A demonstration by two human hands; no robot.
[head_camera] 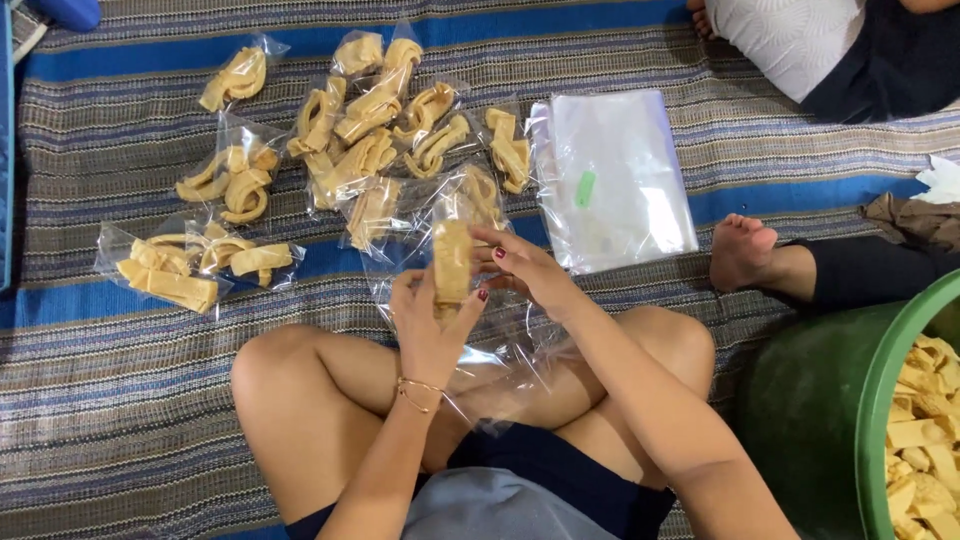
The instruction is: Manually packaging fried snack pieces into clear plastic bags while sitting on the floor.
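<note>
The left hand (428, 325) grips a stack of pale yellow cracker strips (452, 262) upright above the lap, fingers curled round it. The right hand (525, 268) pinches the top of the stack and the clear plastic bag (500, 365) draped over the knees; the strips look only partly inside it. On the striped mat (120, 400) ahead lie about a dozen filled packets (365, 150), judged done. A pile of empty bags (612, 180) sits beside them, and the green tub (880, 400) at right holds many loose crackers (925, 430), so plenty remains. Another person's foot (742, 250) rests nearby
</note>
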